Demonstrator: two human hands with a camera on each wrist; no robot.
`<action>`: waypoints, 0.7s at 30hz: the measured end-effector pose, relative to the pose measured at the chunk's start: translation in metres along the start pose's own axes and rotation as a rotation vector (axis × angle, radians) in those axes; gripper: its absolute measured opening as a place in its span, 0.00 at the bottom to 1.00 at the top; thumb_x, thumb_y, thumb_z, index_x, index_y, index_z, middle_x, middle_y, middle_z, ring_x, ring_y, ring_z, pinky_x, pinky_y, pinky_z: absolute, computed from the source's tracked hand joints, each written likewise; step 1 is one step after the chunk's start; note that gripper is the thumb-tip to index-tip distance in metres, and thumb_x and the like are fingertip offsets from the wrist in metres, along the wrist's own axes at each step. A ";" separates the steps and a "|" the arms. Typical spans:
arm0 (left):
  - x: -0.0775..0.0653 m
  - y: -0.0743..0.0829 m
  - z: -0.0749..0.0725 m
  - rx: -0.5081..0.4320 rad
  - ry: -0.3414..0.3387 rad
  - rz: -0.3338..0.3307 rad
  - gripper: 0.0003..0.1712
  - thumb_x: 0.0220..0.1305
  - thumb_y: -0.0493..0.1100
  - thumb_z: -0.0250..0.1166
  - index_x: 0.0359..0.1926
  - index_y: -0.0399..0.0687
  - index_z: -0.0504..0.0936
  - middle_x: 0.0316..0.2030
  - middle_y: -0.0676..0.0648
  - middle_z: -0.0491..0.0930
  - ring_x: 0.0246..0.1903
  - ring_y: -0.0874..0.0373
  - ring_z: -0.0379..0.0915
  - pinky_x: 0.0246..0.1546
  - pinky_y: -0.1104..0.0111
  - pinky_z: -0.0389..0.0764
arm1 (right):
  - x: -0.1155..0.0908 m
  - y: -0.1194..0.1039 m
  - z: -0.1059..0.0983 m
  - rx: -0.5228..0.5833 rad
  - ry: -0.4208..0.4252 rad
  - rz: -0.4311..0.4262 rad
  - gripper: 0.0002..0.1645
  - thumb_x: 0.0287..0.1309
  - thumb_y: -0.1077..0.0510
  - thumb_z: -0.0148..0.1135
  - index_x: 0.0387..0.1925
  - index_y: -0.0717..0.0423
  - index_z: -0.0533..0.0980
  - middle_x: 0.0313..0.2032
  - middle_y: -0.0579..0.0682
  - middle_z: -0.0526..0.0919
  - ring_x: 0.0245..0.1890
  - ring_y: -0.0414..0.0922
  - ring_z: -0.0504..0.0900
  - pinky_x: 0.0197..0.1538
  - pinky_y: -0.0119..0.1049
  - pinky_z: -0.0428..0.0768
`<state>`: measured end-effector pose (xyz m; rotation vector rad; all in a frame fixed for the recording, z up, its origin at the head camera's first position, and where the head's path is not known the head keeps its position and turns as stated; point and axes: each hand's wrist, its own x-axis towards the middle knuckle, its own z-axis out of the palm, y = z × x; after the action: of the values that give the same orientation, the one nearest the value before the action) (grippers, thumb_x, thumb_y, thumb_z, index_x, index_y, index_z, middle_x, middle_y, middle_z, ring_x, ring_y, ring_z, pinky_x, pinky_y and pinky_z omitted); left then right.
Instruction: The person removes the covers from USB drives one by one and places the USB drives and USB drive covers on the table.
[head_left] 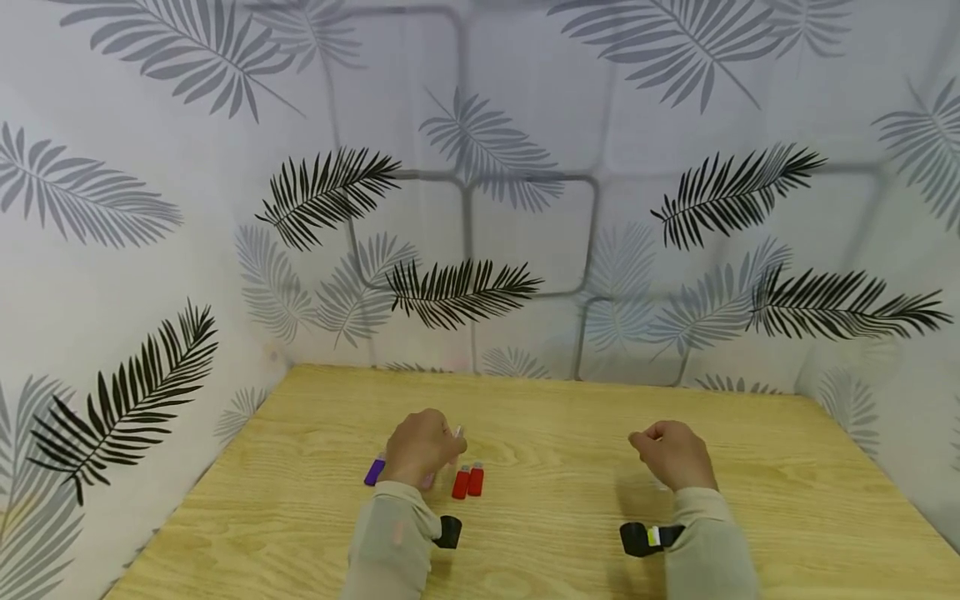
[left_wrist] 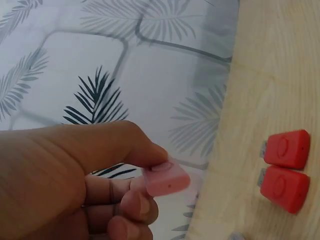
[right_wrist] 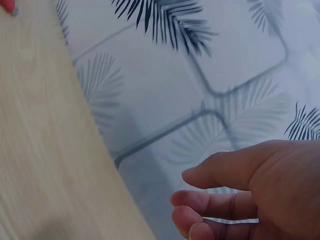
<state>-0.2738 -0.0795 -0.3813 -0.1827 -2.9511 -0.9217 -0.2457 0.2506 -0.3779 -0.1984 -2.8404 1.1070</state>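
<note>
My left hand (head_left: 423, 446) is raised over the left part of the table. Between its thumb and forefinger it pinches a pink USB stick (left_wrist: 167, 179). Two red USB sticks (left_wrist: 287, 149) lie side by side on the wood, just right of that hand. A purple USB stick (head_left: 374, 472) lies to its left, and another pink USB stick (head_left: 427, 481) shows partly hidden behind the wrist. On the right side, my right hand (head_left: 675, 454) hovers above the table, its fingers loosely curled with a gap between thumb and forefinger and nothing in them.
The wood-grain table (head_left: 555, 500) reaches back to a pale curtain (head_left: 525, 242) with a leaf print, which also hangs along both sides. A small whitish thing (head_left: 662, 485) is partly covered by the right hand. Both wrists wear black straps with cameras.
</note>
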 end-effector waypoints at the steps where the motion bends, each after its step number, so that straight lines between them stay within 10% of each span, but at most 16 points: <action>1: 0.000 0.001 0.000 -0.019 0.006 0.019 0.16 0.56 0.44 0.63 0.15 0.45 0.77 0.15 0.51 0.79 0.10 0.61 0.62 0.13 0.70 0.66 | -0.001 -0.003 0.000 0.006 -0.008 -0.016 0.17 0.64 0.49 0.55 0.31 0.58 0.79 0.29 0.50 0.81 0.27 0.46 0.76 0.27 0.40 0.72; 21: -0.020 0.044 -0.023 -0.206 -0.034 0.276 0.07 0.63 0.42 0.58 0.28 0.48 0.71 0.21 0.51 0.72 0.17 0.61 0.66 0.22 0.68 0.67 | -0.029 -0.083 0.012 0.044 0.008 -0.408 0.12 0.67 0.49 0.58 0.38 0.52 0.81 0.31 0.46 0.81 0.28 0.42 0.76 0.34 0.39 0.74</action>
<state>-0.2486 -0.0582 -0.3393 -0.6010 -2.7571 -1.1835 -0.2260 0.1780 -0.3313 0.3629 -2.6710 1.0675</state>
